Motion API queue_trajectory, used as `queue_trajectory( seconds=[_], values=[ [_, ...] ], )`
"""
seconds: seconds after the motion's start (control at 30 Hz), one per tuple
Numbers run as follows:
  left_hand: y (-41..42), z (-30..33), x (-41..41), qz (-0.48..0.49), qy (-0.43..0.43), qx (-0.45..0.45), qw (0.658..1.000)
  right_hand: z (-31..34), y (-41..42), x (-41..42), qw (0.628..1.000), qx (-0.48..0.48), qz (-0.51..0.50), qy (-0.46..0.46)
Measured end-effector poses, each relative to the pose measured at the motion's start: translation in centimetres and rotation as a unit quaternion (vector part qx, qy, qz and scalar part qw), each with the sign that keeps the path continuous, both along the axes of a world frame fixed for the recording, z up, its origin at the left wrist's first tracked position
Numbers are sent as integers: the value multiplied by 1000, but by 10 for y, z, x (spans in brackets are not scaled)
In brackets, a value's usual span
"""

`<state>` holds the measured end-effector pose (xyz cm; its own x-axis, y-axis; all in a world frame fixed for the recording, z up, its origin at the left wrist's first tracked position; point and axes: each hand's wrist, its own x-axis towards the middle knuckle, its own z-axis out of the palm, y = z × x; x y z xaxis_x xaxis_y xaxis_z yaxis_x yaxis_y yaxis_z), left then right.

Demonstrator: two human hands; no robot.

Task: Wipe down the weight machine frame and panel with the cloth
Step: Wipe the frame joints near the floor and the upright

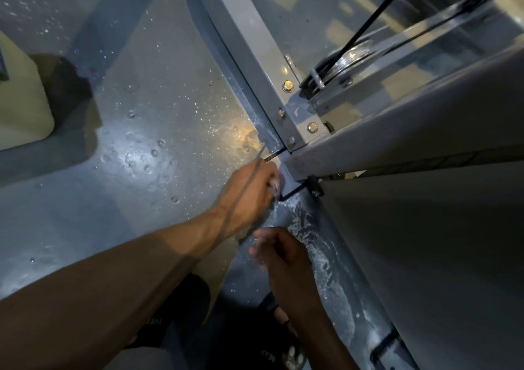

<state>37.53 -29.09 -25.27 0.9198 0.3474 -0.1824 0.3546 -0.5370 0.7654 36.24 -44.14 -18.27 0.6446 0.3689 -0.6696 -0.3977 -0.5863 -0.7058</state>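
Note:
The grey weight machine frame [251, 46] runs down to a bolted joint, where a wide grey panel [425, 131] spreads to the right. My left hand [248, 192] reaches in from the lower left and grips a small pale cloth [275, 185] against the foot of that joint. Only a bit of cloth shows past the fingers. My right hand [283, 256] hovers just below it over the dark base rail [320, 256], which carries white soapy smears. Its fingers are curled and blurred, and I cannot make out whether they hold anything.
A pulley [348, 60] with a black cable sits behind the joint at the upper right. The grey floor [147, 143] is wet and speckled. A pale block [22, 100] lies at the left edge. My sandalled feet [283, 341] stand beside the base rail.

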Motion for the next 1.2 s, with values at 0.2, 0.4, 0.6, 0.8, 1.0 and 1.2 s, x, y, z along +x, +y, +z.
queue_trajectory(
  seconds=[0.2, 0.4, 0.6, 0.8, 1.0, 1.2],
  values=[
    [13, 6, 10, -28, 7, -2, 1000, -1, 1, 3, 1000, 3, 1, -18],
    [7, 23, 12, 27, 69, -40, 996, -1, -6, 1, 1000, -12, 0, -25],
    [-10, 29, 18, 165, 135, -160, 964, -3, -8, 0, 1000, 4, -21, -7],
    [-5, 33, 34, 255, 138, -209, 934, -3, -12, 0, 999, 18, -27, -15],
    [-28, 39, 43, 307, 91, -266, 909, -6, -11, 1, 999, 25, -37, -18],
    [-23, 39, 26, 270, 55, -216, 937, -8, -13, 2, 999, 13, -45, -14]
  ],
)
